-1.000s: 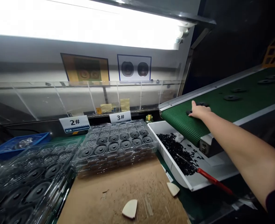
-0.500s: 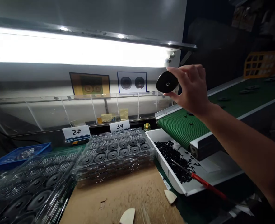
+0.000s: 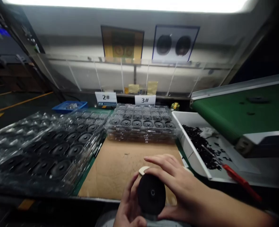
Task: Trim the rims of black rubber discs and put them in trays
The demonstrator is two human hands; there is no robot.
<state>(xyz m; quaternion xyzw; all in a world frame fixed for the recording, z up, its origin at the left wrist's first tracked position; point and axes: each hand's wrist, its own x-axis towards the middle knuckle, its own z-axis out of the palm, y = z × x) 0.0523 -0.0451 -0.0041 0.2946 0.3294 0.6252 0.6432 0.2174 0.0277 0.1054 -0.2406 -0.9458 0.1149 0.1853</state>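
Observation:
A black disc (image 3: 151, 194) with a small ring at its centre is held low at the front, its face turned towards me. My right hand (image 3: 177, 186) grips it from the right, forefinger over the top and thumb near the lower edge. Curled fingers of my left hand (image 3: 128, 205) close round its left edge. Just behind the disc a pale wedge-shaped piece (image 3: 143, 170) shows in part, and the fingers hide the rest. Both hands are over the front of a brown board (image 3: 115, 170).
Clear trays (image 3: 143, 134) of black discs stand behind the board, and more trays (image 3: 59, 151) fill the left. A white tray (image 3: 191, 157) holds small black bits and a red-handled tool (image 3: 241, 179). Right lies a green conveyor (image 3: 253, 107). A blue tray (image 3: 68, 105) is at back left.
My right hand has brought the black disc down and left from under the lamp to the board's front. My left hand has come into view beside it. The view has tilted down and left.

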